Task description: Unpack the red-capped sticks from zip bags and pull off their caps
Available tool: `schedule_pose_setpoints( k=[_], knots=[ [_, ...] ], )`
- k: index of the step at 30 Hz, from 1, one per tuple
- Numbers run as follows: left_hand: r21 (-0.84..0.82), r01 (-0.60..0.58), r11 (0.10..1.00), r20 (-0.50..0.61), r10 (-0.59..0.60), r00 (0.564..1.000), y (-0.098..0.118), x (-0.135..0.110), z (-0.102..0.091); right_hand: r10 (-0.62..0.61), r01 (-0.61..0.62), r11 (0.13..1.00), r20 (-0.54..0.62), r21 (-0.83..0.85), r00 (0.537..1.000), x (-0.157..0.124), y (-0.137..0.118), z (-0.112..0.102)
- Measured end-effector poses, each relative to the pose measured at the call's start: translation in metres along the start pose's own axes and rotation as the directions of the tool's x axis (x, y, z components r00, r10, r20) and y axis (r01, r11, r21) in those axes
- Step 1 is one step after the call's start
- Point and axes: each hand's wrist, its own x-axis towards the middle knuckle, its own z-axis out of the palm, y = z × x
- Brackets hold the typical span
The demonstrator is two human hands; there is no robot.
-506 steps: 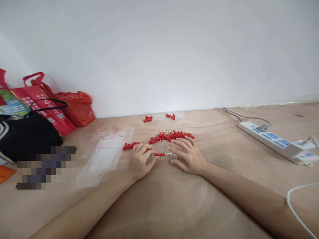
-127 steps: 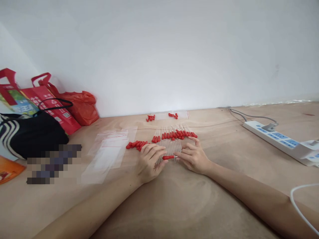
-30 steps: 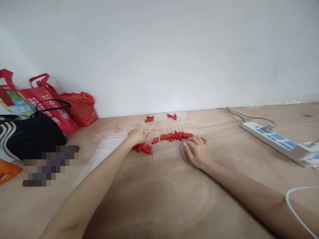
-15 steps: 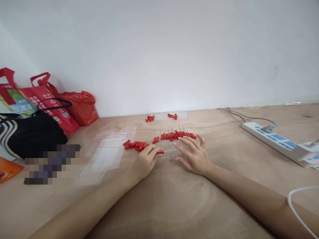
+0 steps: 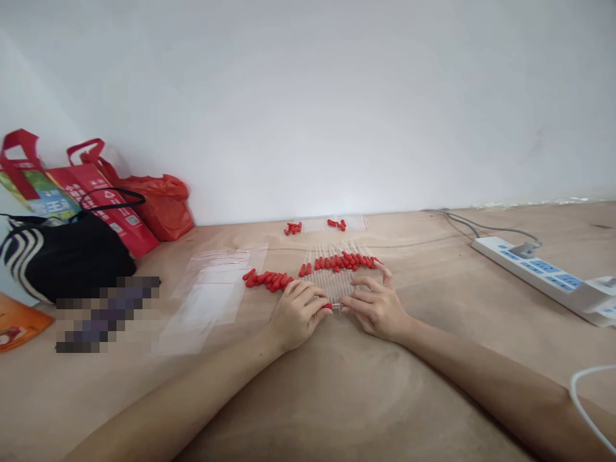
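My left hand (image 5: 299, 316) is closed, with a red rubber bulb (image 5: 327, 306) pinched between thumb and fingers. Facing it, my right hand (image 5: 380, 309) has its thumb and index finger together at a thin clear glass tube (image 5: 336, 307), whose near end meets the bulb; whether it is inside cannot be made out. Just beyond both hands lies a row of clear glass tubes (image 5: 330, 281). Past these is a row of droppers (image 5: 332, 262), red bulbs toward me and tubes pointing away. Loose red bulbs (image 5: 267, 280) lie beyond my left hand.
Clear zip bags (image 5: 206, 301) lie left of the hands. More red bulbs (image 5: 292, 228) rest by the wall on a clear bag (image 5: 356, 222). Shopping bags (image 5: 110, 205) and a black bag (image 5: 72, 256) stand at left. A power strip (image 5: 543, 269) lies at right.
My left hand has moved right and nearer with the bulb. My right hand's fingers have gone from spread to pinched around a glass tube, and the two hands have come together.
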Motion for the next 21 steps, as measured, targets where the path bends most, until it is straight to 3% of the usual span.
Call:
schedule_pose_setpoints(
  k=[7,14,18,21],
  knots=[
    [0.048,-0.037,0.998,0.011,0.036,0.999,0.002,-0.004,-0.010,-0.039,0.039,0.999,0.028,-0.002,0.999,-0.004,0.000,-0.003],
    [0.057,-0.046,0.997,0.052,0.043,0.998,0.006,-0.002,-0.015,-0.099,0.098,0.995,-0.031,-0.015,0.995,-0.003,-0.002,-0.003],
    [0.040,-0.051,0.998,0.049,0.049,0.998,0.001,-0.005,-0.016,-0.070,0.070,0.998,-0.015,0.006,0.997,-0.007,0.001,-0.007],
    [0.040,0.000,0.999,0.000,0.000,1.000,-0.008,-0.015,-0.022,0.031,-0.032,0.999,-0.027,-0.011,0.999,-0.012,0.007,-0.011]
  ],
)
